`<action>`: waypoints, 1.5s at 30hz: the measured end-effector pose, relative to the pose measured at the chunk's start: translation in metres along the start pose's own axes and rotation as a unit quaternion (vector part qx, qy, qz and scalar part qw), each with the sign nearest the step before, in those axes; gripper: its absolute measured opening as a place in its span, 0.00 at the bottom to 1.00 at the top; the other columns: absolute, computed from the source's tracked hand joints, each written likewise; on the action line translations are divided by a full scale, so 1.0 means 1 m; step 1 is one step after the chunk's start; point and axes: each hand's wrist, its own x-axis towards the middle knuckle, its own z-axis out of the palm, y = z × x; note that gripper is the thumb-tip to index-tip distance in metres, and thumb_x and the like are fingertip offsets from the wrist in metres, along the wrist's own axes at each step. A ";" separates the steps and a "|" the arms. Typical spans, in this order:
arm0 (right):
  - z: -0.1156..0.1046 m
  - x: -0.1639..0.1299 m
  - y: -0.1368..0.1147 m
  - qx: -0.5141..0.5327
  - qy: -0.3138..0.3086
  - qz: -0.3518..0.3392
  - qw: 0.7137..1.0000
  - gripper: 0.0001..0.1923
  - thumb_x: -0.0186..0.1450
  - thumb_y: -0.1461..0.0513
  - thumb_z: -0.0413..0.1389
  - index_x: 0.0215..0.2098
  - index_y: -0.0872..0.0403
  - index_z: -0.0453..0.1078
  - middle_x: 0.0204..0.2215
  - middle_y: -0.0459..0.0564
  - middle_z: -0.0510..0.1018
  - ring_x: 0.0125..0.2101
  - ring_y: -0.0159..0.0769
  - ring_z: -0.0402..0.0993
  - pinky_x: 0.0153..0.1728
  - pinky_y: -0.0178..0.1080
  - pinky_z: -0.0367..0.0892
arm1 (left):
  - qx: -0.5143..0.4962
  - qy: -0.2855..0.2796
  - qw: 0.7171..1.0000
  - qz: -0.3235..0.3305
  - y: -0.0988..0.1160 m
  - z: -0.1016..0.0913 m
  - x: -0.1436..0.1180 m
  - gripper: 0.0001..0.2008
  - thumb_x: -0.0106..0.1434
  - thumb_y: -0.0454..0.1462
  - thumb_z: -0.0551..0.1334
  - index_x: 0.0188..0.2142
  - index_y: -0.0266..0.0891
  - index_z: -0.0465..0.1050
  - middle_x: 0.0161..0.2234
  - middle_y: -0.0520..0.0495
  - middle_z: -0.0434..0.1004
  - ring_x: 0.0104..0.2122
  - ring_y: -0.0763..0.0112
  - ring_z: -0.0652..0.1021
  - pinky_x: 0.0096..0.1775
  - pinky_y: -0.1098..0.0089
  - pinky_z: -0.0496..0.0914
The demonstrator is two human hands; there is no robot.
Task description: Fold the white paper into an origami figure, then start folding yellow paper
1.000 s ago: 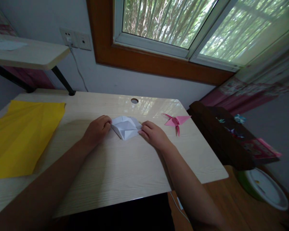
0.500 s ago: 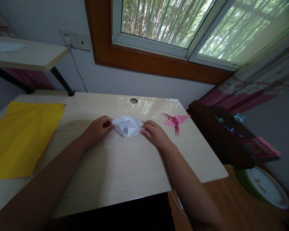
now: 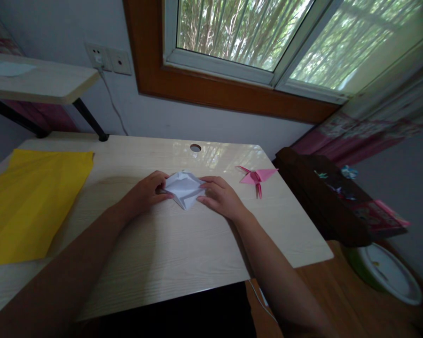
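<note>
A partly folded white paper (image 3: 183,188) lies in the middle of the pale wooden desk (image 3: 169,249). My left hand (image 3: 146,190) pinches its left side and my right hand (image 3: 220,196) grips its right side, so the paper bulges up between them. The fingertips hide both side edges of the paper. A finished pink paper crane (image 3: 255,176) rests on the desk just right of my right hand, apart from it.
A large yellow sheet (image 3: 28,202) covers the desk's left end. A cable hole (image 3: 195,148) sits near the back edge. A raised shelf (image 3: 38,82) stands at far left. Beside the desk's right edge are a dark cabinet (image 3: 324,202) and a green-rimmed basin (image 3: 387,274) on the floor.
Both hands have pushed inward toward each other, and the white paper has narrowed and bulged up from a flatter, wider shape.
</note>
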 end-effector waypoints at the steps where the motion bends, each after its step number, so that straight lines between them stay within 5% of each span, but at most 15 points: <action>1: 0.001 0.000 -0.002 0.002 0.001 -0.003 1.000 0.17 0.68 0.54 0.62 0.53 0.48 0.70 0.57 0.57 0.74 0.56 0.46 0.71 0.56 0.54 0.70 | 0.003 0.000 1.000 0.004 0.000 0.001 0.000 0.15 0.61 0.46 0.68 0.33 0.41 0.64 0.47 0.44 0.75 0.38 0.66 0.74 0.37 0.65 0.70; 10: 0.004 0.000 0.001 0.006 -0.014 0.007 1.000 0.13 0.67 0.52 0.62 0.41 0.51 0.69 0.53 0.58 0.74 0.53 0.46 0.72 0.53 0.53 0.72 | 0.005 0.000 1.000 0.029 0.001 0.001 -0.001 0.14 0.62 0.44 0.68 0.33 0.42 0.63 0.51 0.42 0.74 0.44 0.63 0.75 0.43 0.63 0.71; 16: 0.002 0.000 -0.003 0.015 -0.020 -0.013 1.000 0.14 0.67 0.52 0.62 0.42 0.51 0.70 0.54 0.59 0.72 0.55 0.46 0.71 0.54 0.52 0.71 | 0.002 -0.006 0.999 0.050 0.001 0.003 -0.001 0.13 0.63 0.43 0.67 0.35 0.42 0.65 0.52 0.42 0.74 0.47 0.62 0.75 0.46 0.61 0.71; 30: -0.006 -0.004 0.007 -0.015 -0.001 0.017 1.000 0.10 0.69 0.53 0.59 0.37 0.51 0.72 0.47 0.57 0.75 0.50 0.45 0.73 0.50 0.50 0.73 | -0.002 0.026 0.998 -0.054 -0.002 0.000 0.000 0.16 0.62 0.51 0.66 0.37 0.42 0.69 0.42 0.45 0.77 0.37 0.63 0.77 0.38 0.64 0.71; 45: 0.001 -0.001 0.005 -0.019 -0.015 0.011 1.000 0.11 0.69 0.52 0.59 0.39 0.52 0.72 0.49 0.58 0.75 0.51 0.45 0.73 0.52 0.50 0.73 | 0.026 0.017 0.999 -0.041 0.001 0.001 -0.001 0.16 0.64 0.50 0.65 0.37 0.41 0.68 0.38 0.48 0.75 0.34 0.65 0.74 0.37 0.64 0.68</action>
